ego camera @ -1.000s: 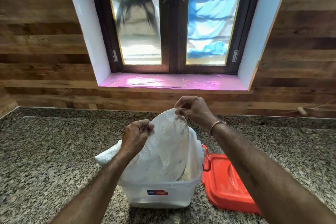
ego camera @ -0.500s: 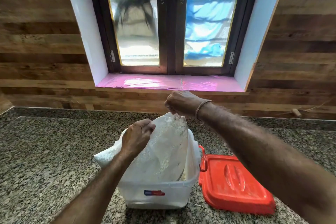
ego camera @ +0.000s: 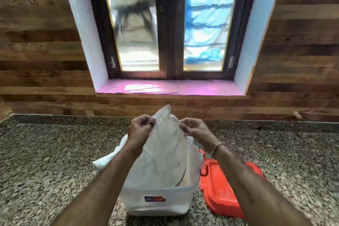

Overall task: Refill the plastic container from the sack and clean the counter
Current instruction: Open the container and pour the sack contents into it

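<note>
A white woven sack (ego camera: 165, 154) stands upended in a translucent plastic container (ego camera: 157, 200) on the speckled granite counter (ego camera: 55, 161). My left hand (ego camera: 139, 130) pinches the sack's upper left edge. My right hand (ego camera: 196, 130) pinches its upper right edge, and a corner of the sack pokes up between them. The sack hides most of the container's inside; a little pale content shows at its right rim. The container's red lid (ego camera: 225, 187) lies flat on the counter, touching the container's right side.
A wooden wall with a window and a pink-lined sill (ego camera: 170, 89) rises behind the counter. A small cork-like object (ego camera: 296, 115) on a string lies at the back right. Part of the sack (ego camera: 108, 159) hangs over the container's left side.
My right hand has dropped from above the sack's top to its right edge. My left hand has risen slightly. The sack's top corner now stands free between my hands.
</note>
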Motion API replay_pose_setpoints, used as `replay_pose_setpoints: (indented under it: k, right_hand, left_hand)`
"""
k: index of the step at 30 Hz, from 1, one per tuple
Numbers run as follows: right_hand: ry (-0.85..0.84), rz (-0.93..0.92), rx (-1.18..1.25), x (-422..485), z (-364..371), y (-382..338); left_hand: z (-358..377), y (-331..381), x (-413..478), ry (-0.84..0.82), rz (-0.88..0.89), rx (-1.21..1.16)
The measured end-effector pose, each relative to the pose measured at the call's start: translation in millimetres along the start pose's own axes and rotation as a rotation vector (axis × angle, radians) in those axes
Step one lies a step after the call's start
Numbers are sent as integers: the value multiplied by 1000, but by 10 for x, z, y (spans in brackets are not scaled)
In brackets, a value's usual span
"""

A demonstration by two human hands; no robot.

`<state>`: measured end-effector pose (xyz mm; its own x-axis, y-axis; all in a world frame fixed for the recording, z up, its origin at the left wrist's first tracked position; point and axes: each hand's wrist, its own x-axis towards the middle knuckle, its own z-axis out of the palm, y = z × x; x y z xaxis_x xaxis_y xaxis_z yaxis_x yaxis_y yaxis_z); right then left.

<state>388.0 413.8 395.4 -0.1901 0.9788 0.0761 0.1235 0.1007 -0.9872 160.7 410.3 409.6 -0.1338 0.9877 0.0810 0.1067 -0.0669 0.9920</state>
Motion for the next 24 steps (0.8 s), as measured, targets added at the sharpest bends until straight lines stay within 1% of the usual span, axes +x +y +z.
replay_pose_setpoints:
  k: [2,3,4,6,7,8,9,11,12,14,16,18,19,20,21,22,23,24]
  right_hand:
    - [98,-19,38,-57,82,122]
    - [127,-25,-6,-68,111,160]
    - [151,-37,-72,-66,129,205]
    - [188,-34,-281,-74,125,239]
    - [207,-36,-363,-81,110,228]
    - [212,-45,-389,-89,95,211]
    - [206,-56,-332,-131,101,141]
    - [130,-78,-158,-155,116,7]
    - [83,-96,-140,-147,121,-59]
    - [39,-131,-219,-118,156,-214]
    - [96,-112,-220,-78,168,-298]
    - [180,-50,-104,-54,114,-296]
    - [189,-30,-48,-51,94,-273]
    - [182,-11,-38,-49,95,-261]
    - [189,-19,-142,-40,112,-247]
    - [218,-64,-381,-35,154,-248]
    - [263,-149,-687,-22,207,-233]
    - [306,-287,-948,-14,260,-217]
  left_hand:
    - [19,-17,1,24,-30,-34]
    - [40,-31,-5,38,-47,-58]
    - [57,-51,-14,53,-67,-79]
    - [87,-98,-44,67,-86,-95]
    - [96,-118,-57,64,-75,-78]
    - [102,-127,-67,63,-47,-37]
    - [112,-127,-67,63,-9,21]
    - [150,-94,-63,65,71,166]
    - [180,-70,-73,70,101,234]
    - [234,-18,-130,84,152,324]
    - [188,2,-174,57,163,409]
    - [21,-14,-200,-14,107,624]
    - [-82,-34,-211,-41,80,734]
    - [-179,-57,-223,-57,71,791]
    - [-247,-80,-232,-64,74,803]
    - [-273,-85,-248,-60,80,802]
    - [-260,-76,-263,-50,81,801]
    - [-225,-50,-276,-42,81,807]
